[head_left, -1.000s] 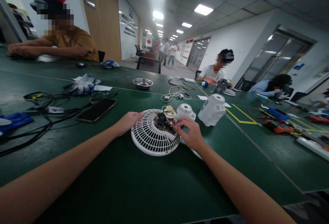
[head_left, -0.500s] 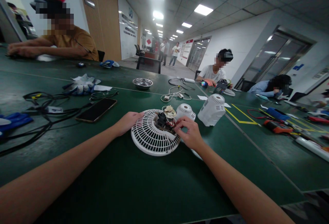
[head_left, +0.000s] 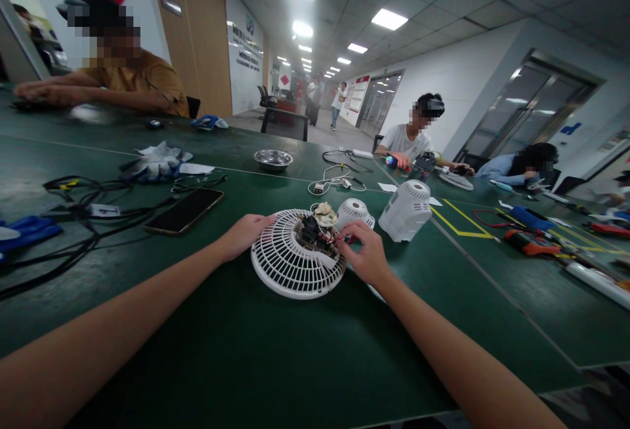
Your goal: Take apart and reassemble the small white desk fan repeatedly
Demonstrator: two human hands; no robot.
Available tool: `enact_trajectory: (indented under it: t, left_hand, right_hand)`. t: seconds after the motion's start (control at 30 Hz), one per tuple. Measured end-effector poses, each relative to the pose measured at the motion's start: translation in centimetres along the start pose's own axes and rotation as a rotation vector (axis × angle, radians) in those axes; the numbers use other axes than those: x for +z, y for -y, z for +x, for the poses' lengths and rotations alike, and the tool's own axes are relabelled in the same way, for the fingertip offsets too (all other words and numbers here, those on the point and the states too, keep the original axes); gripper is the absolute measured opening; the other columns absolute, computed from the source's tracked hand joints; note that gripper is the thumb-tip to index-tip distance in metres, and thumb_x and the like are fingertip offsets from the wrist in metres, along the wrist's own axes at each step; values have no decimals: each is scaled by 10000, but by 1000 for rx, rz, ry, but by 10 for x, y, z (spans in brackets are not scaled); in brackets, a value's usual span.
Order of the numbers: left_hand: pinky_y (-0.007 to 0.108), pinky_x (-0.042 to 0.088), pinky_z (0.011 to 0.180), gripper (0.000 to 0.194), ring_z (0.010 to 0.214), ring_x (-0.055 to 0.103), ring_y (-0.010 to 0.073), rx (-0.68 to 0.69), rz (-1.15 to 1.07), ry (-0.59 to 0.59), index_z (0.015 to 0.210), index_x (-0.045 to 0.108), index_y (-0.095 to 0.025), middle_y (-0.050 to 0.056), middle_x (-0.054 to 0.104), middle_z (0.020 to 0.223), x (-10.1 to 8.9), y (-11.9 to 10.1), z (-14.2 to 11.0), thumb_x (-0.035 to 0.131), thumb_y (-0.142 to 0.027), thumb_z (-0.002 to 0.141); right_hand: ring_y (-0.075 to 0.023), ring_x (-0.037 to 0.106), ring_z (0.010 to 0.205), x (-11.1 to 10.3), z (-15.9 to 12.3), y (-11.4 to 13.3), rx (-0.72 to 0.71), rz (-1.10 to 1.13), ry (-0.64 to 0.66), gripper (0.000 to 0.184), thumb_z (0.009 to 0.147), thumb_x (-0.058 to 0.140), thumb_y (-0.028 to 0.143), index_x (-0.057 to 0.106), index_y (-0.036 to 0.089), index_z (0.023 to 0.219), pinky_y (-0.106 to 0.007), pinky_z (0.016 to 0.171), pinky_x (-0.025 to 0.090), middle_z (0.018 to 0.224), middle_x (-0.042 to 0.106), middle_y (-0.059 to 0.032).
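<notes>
A round white fan grille [head_left: 285,262] lies flat on the green table [head_left: 275,357]. At its centre sits a dark motor block [head_left: 311,231] with red wires and a cream part on top. My left hand [head_left: 245,233] rests on the grille's far left rim, fingers curled over it. My right hand [head_left: 365,254] is at the grille's right side, its fingertips pinched at the red wires by the motor. Just behind stand a white domed cap [head_left: 355,212] and a white fan housing [head_left: 407,210].
A dark phone [head_left: 184,211] and tangled black cables [head_left: 79,209] lie to the left, with gloves [head_left: 156,164] and a steel bowl [head_left: 273,159] farther back. Tools [head_left: 534,240] lie at the right. Other people sit around the table; some stand in the corridor.
My right fingers have shifted slightly at the motor wires. The left hand and grille stay put. The seated person at the far right has moved an arm over their grille.
</notes>
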State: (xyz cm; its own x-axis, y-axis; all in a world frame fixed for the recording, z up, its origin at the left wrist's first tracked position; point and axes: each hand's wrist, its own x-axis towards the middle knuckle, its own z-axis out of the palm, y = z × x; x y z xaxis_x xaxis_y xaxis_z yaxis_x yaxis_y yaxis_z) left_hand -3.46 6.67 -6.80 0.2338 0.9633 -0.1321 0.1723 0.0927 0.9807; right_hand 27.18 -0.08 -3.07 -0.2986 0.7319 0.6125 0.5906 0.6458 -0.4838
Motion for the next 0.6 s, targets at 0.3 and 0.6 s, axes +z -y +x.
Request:
enact_trajectory:
  t: [0.3,0.6]
  left_hand:
    - [339,508,666,534,725,690,230,3,1,-9,899,726,-148,68,748,807,2,-1,-1,652,-655,747]
    - [364,513,718,528,793,697,265,95,102,-127,954,736,-149,78,759,867,3,-2,1,665,-626,742]
  right_hand:
    - [-286,576,1089,-15,7,-46,109,-295,-282,472,765,658,240,545,202,1222,-448,930,495,1201,593,-119]
    - [-271,673,958,-18,4,-111,466,-163,20,849,680,775,389,398,191,1414,-461,920,516,1072,685,-82]
